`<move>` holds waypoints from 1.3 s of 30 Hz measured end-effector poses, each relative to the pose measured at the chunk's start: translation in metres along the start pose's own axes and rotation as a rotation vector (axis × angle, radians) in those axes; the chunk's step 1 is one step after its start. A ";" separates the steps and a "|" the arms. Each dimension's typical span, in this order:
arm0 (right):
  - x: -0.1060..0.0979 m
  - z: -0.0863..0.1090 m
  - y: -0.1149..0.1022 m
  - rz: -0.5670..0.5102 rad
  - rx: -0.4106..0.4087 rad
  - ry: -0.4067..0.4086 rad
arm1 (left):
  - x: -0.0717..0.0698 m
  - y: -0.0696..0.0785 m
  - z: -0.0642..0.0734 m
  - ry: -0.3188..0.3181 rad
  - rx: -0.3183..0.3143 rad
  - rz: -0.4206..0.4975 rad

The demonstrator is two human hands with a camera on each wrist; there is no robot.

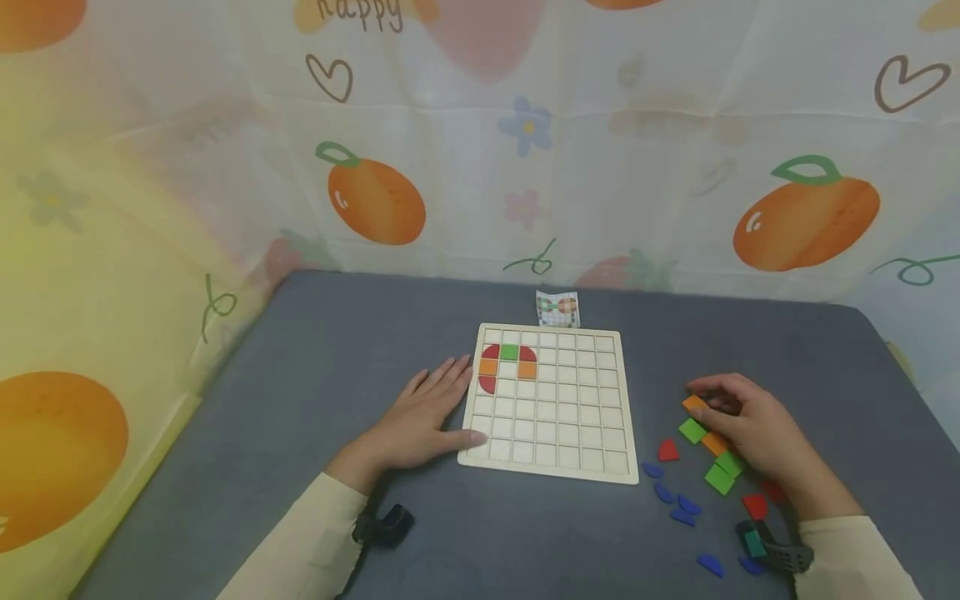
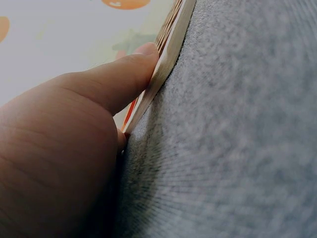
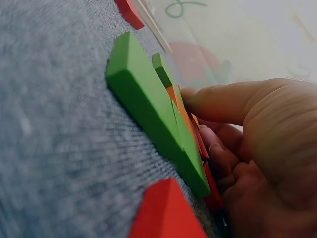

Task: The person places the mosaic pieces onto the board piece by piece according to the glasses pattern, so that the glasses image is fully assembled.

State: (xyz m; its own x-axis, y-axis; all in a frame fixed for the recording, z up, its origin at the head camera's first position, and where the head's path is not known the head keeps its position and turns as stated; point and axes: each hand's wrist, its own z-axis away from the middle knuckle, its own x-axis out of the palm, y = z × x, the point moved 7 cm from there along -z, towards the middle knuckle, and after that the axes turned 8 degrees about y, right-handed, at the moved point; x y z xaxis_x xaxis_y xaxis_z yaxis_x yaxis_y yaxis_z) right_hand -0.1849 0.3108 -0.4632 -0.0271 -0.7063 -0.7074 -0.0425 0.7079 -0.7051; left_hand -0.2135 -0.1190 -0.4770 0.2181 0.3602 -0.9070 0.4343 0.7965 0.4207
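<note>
A pale wooden grid board [image 1: 536, 432] lies on the table. In its upper left cells sit a green square tile [image 1: 509, 352], orange square tiles [image 1: 527, 370] and red quarter-round tiles [image 1: 487, 384]. My left hand [image 1: 420, 421] lies with fingers spread along the board's left side, its thumb over the lower left corner. To the right of the board, my right hand [image 1: 761, 425] pinches an orange square tile [image 1: 693, 402] between thumb and fingers. Right beneath this hand lie green square tiles [image 1: 720, 479] and another orange square tile [image 1: 715, 444]; the right wrist view shows green tiles [image 3: 148, 99] close by.
Red tiles [image 1: 668, 450] and several blue rounded pieces [image 1: 664, 493] are scattered between the board and my right forearm. A small printed pattern card [image 1: 558, 309] lies behind the board's far edge. A fruit-patterned cloth [image 1: 465, 167] hangs behind the grey table [image 1: 360, 325].
</note>
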 end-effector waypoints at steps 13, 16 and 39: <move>-0.004 -0.001 -0.008 0.017 -0.097 0.140 | 0.001 -0.001 0.000 0.002 -0.010 -0.001; -0.006 -0.001 -0.007 0.000 -0.058 0.160 | 0.000 -0.001 0.000 0.002 -0.010 -0.002; 0.004 0.007 -0.069 -0.121 -0.077 0.136 | 0.001 -0.001 0.000 -0.002 -0.005 0.005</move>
State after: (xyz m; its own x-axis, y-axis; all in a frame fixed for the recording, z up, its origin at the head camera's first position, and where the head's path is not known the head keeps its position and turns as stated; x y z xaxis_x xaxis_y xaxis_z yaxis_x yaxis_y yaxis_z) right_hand -0.1752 0.2594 -0.4173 -0.1515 -0.7850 -0.6006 -0.1296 0.6182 -0.7753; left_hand -0.2136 -0.1188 -0.4785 0.2224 0.3632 -0.9048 0.4288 0.7970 0.4253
